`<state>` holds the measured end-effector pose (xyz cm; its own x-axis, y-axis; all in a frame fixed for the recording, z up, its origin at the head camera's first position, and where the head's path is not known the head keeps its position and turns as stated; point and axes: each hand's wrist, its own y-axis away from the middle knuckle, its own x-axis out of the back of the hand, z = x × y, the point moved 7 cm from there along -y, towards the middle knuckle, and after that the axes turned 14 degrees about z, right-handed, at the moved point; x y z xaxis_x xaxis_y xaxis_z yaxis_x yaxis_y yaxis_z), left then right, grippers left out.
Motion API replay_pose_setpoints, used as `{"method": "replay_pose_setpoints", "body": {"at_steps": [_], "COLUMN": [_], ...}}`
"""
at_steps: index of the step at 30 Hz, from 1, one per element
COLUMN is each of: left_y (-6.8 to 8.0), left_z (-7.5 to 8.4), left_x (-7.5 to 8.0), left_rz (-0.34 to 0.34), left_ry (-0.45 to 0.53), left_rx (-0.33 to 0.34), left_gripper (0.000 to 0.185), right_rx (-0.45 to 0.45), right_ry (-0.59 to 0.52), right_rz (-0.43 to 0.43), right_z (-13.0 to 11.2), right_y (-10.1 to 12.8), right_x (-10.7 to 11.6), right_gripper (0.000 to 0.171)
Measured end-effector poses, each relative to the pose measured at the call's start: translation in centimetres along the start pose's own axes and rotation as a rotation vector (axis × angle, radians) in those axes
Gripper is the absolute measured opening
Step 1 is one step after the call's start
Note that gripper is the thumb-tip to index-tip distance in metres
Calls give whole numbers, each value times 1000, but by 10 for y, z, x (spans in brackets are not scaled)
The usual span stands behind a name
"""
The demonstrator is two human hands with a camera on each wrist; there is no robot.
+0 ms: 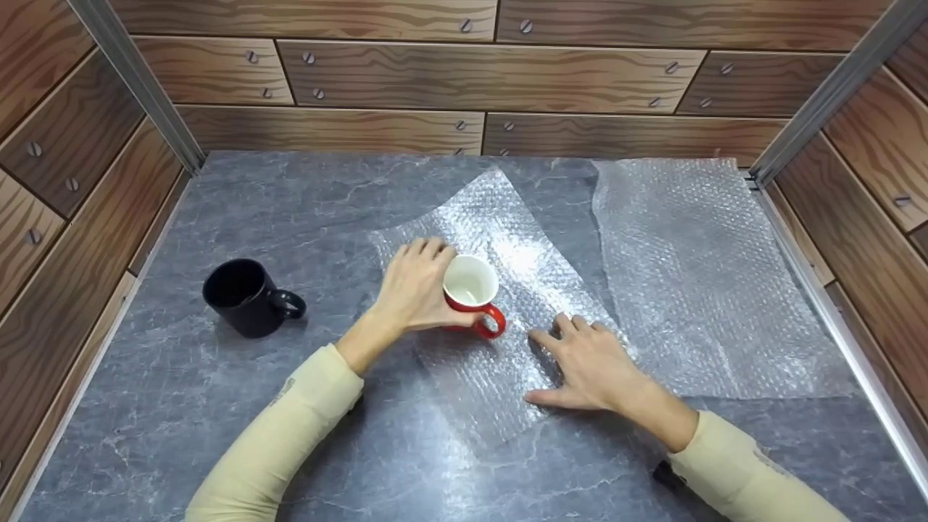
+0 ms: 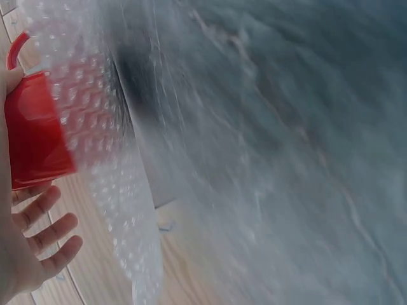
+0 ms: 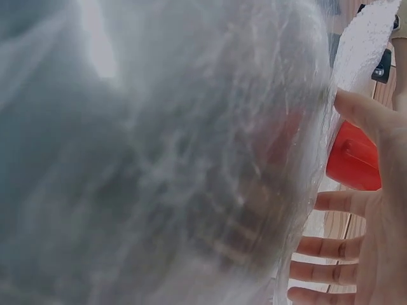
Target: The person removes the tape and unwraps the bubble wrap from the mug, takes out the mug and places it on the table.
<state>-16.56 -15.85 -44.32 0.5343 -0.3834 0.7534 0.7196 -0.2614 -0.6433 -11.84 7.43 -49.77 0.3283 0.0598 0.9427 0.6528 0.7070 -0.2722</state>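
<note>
**Red mug on bubble wrap, both hands at it**

Left hand (image 1: 415,288) wraps its fingers round the glossy red ceramic mug w/ white inside (image 1: 473,293); mug stands upright on the nearer clear bubble-wrap sheet (image 1: 500,225), handle toward the person. Right hand (image 1: 591,359) lies flat, fingers spread wide, pressing on that sheet just right of the mug, holding nothing.

Hard to see: left wrist view is blurred; only the mug's red side (image 2: 35,130), fingertips (image 2: 48,232) and wrap edge (image 2: 121,210) read clearly. Right wrist view is mostly filled by wrap close to the lens; a bit of red mug (image 3: 356,159) shows past it. Mug body partly hidden by left hand in head view.

A second bubble-wrap sheet (image 1: 696,275) lies right; glossy black mug (image 1: 246,296) stands well left on the grey marble-look surface (image 1: 217,406). No readable writing or labels.
</note>
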Motion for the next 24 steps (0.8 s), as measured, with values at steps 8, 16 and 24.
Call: {"method": "replay_pose_setpoints", "body": {"at_steps": [8, 16, 24], "left_y": [4, 7, 16], "left_z": [-20, -41, -63], "left_x": [16, 27, 40], "left_rz": [41, 54, 77], "left_ry": [-12, -46, -53], "left_rx": [43, 96, 186], "left_gripper": [95, 90, 92], "right_rx": [-30, -25, -37], "right_ry": [-7, 27, 52], "right_rz": [-4, -7, -12], "right_z": [0, -1, 0], "right_y": [-5, -10, -13], "right_x": [0, 1, 1], "right_gripper": [100, 100, 96]}}
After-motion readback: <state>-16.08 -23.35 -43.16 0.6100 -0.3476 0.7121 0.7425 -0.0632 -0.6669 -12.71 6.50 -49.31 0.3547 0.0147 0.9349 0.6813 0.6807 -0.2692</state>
